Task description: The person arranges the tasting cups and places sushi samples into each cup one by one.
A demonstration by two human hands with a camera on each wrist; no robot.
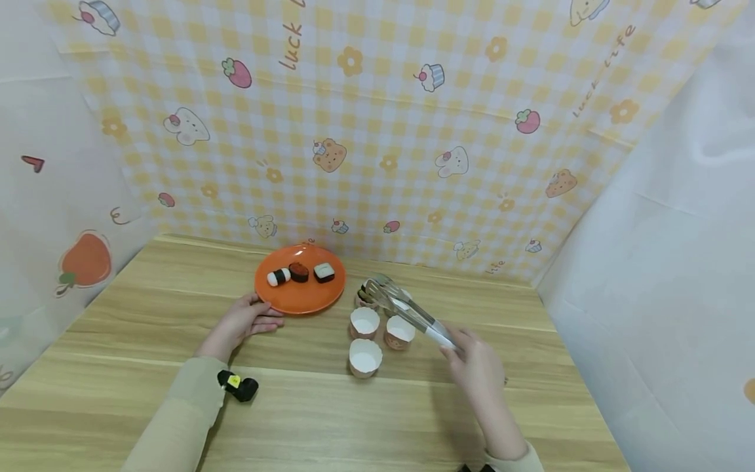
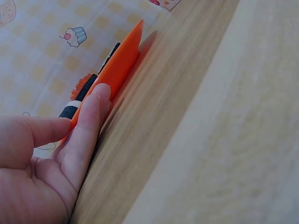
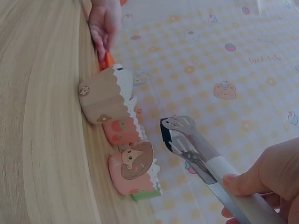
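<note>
My left hand (image 1: 250, 318) pinches the near-left rim of an orange plate (image 1: 303, 303), thumb on top and fingers beneath. On the plate lie three sushi pieces: a white one with a black band (image 1: 279, 276), a black one topped with red roe (image 1: 299, 272) and a squarish white-and-black one (image 1: 324, 273). My right hand (image 1: 479, 367) grips metal tongs (image 1: 421, 318) above several paper cups. Between the tongs' tips is a small dark piece (image 3: 166, 133), probably sushi; the tips hide much of it.
Scalloped paper cups (image 1: 365, 357) stand grouped right of the plate; the rear ones are partly covered by the tongs. Behind the wooden table (image 1: 295, 419) hangs a checked cloth (image 1: 383, 118). White cloths hang at both sides.
</note>
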